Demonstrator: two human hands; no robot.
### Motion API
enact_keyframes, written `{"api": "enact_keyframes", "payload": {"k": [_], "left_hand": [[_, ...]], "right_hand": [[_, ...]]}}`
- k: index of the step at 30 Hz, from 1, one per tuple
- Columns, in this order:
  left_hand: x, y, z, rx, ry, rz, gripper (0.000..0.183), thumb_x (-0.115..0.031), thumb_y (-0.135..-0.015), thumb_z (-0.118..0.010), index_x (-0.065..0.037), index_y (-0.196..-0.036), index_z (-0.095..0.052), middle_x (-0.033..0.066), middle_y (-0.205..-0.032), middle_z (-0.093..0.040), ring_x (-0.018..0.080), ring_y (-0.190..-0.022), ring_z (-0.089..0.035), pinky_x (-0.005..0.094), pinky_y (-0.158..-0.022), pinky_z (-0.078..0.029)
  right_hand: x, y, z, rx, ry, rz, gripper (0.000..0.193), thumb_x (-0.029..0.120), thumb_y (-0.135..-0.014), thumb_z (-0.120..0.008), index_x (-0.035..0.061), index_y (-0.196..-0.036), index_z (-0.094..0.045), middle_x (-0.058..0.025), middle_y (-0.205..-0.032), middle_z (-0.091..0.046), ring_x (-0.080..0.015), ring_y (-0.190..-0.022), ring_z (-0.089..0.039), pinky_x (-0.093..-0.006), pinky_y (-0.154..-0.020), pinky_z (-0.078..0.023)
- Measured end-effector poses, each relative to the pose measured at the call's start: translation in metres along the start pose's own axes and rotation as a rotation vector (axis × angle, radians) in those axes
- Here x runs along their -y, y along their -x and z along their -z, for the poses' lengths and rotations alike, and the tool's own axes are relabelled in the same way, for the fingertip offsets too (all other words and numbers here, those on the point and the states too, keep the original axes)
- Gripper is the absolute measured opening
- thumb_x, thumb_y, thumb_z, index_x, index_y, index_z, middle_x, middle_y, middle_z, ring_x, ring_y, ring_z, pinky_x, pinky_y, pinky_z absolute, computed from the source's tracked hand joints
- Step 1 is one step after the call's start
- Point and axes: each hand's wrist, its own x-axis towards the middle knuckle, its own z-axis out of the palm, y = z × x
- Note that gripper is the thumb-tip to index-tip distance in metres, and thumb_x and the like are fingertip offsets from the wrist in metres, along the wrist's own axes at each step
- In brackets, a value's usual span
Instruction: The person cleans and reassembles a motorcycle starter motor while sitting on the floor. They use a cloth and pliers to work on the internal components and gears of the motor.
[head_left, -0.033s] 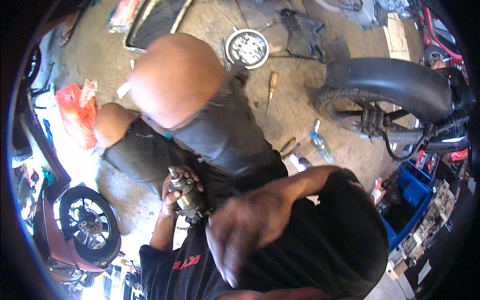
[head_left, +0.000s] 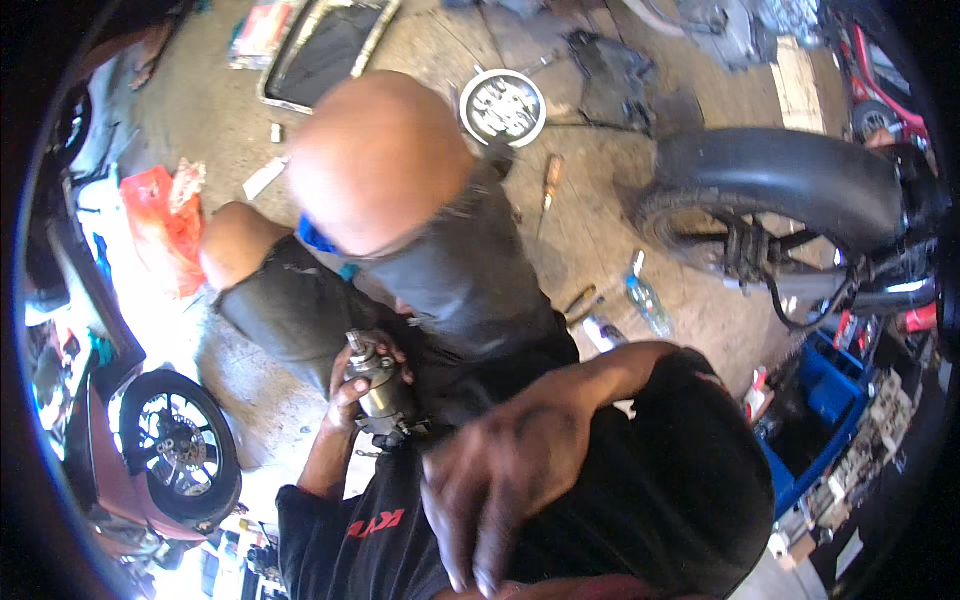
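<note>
My left hand (head_left: 347,393) is wrapped round a small cylindrical starter motor (head_left: 386,398), which I hold in front of my lap. Its narrow metal shaft points up and away from me, and the body is dull brass-grey. The lower end of the motor, near my shirt, is partly covered by dark parts. Close to the camera, my right hand (head_left: 512,455) crosses in front of my chest with its back showing. Its fingers stretch downward, somewhat blurred, with a gap between them. No object shows in them, though the palm side is hidden.
On the floor lie a screwdriver (head_left: 551,183), pliers (head_left: 582,303), a plastic bottle (head_left: 650,305) and a round pan (head_left: 467,118) of metal parts. A motorcycle wheel (head_left: 690,215) stands at right, above a blue crate (head_left: 838,420). Another wheel (head_left: 225,455) is at left, below a red bag (head_left: 155,225).
The view has shifted slightly. My right hand's fingers reach a little lower and look more spread. The starter motor stays in my left hand.
</note>
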Motion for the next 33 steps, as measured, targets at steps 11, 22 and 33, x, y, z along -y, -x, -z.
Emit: {"api": "enact_keyframes", "payload": {"k": [11, 22, 33], "left_hand": [[-0.039, 0.032, -0.014, -0.158, -0.058, -0.010, 0.050, -0.030, -0.086, -0.071, -0.001, -0.123, -0.053, 0.0147, -0.109, -0.065, 0.0269, -0.096, -0.070, 0.0386, -0.084, -0.058], [-0.018, 0.001, 0.013, 0.080, 0.094, -0.145, 0.044, -0.033, -0.092, -0.066, -0.002, -0.121, -0.054, 0.0170, -0.112, -0.065, 0.0277, -0.096, -0.069, 0.0412, -0.085, -0.058], [0.030, 0.062, -0.004, -0.013, 0.134, -0.481, 0.047, -0.026, -0.084, -0.074, 0.000, -0.118, -0.055, 0.0156, -0.114, -0.062, 0.0260, -0.094, -0.069, 0.0379, -0.088, -0.054]], "right_hand": [[0.027, -0.091, 0.037, 0.507, 0.488, 0.021, 0.020, 0.018, -0.099, -0.057, 0.0078, -0.110, -0.070, -0.0080, -0.114, -0.065, -0.0235, -0.087, -0.065, -0.0354, -0.069, -0.050], [0.058, -0.206, 0.015, 0.111, 0.536, 0.430, 0.010, 0.009, -0.094, -0.063, 0.0109, -0.100, -0.055, 0.0023, -0.087, -0.058, -0.0088, -0.067, -0.056, -0.0255, -0.059, -0.044], [-0.004, -0.181, -0.038, 0.137, 0.330, 0.295, 0.021, 0.006, -0.085, -0.075, 0.0100, -0.093, -0.056, 0.0070, -0.086, -0.063, -0.0001, -0.064, -0.059, -0.0154, -0.068, -0.044]]}}
